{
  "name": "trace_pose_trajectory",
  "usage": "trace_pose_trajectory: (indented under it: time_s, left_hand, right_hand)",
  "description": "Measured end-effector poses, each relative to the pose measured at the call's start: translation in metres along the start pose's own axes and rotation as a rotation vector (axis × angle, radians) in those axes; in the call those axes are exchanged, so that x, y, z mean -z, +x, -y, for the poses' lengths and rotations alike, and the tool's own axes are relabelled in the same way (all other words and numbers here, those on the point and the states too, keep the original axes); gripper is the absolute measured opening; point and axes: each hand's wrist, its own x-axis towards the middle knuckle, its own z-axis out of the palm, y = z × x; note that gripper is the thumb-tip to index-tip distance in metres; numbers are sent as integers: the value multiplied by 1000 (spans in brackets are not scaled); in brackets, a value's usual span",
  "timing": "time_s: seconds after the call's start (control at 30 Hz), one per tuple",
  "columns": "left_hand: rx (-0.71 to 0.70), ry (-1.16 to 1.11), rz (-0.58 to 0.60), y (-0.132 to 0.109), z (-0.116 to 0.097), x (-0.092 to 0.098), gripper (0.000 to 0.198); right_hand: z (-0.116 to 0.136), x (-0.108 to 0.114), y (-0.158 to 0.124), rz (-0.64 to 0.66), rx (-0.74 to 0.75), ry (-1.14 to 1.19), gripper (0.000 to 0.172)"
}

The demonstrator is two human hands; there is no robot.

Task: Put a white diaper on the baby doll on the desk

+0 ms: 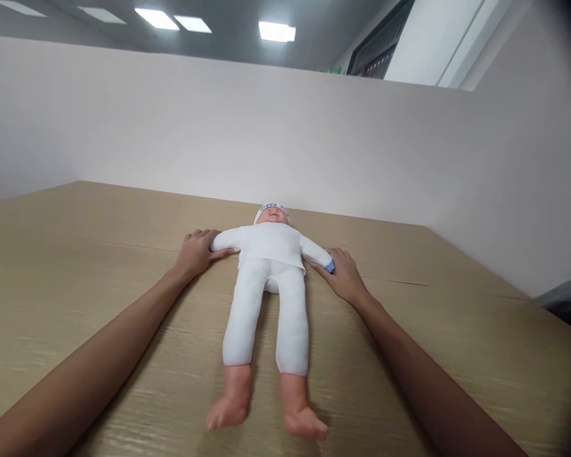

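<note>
A baby doll lies on its back, head toward the wall and bare feet toward me. It wears a white long-sleeved top, white trousers and a white cap with blue lettering. My left hand is closed around the end of the doll's sleeve on the left, thumb along its underside. On the other side my right hand grips the opposite sleeve end, where a blue cuff shows by the thumb. Both doll arms are stretched out sideways, and its hands are hidden.
The doll rests on a wide wood-grain table with thin seams across it. A white partition wall rises behind the table's far edge and continues along the right. A dark object stands past the right edge.
</note>
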Motion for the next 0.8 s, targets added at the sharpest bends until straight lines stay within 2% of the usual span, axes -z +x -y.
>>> trace_pose_trajectory:
  time_s: [0.17, 0.3, 0.4, 0.5, 0.6, 0.8]
  left_hand:
    - [-4, 23, 3, 3, 14, -6, 79]
    - [-65, -108, 59, 4, 21, 1, 78]
    - [-95, -230, 29, 4, 24, 6, 73]
    - [-9, -296, 0, 5, 23, 9, 66]
    - [67, -314, 19, 5, 23, 11, 66]
    - [87, -314, 34, 4, 25, 10, 65]
  right_hand:
    - [-14, -4, 8, 21, -2, 70, 61]
    - [-18, 1, 4, 79, -12, 82, 64]
    - [-19, 6, 1, 85, -15, 129, 67]
    - [-22, 8, 2, 57, -41, 200, 66]
    - [-26, 8, 4, 58, -49, 215, 64]
    - [-26, 5, 6, 31, -58, 200, 69]
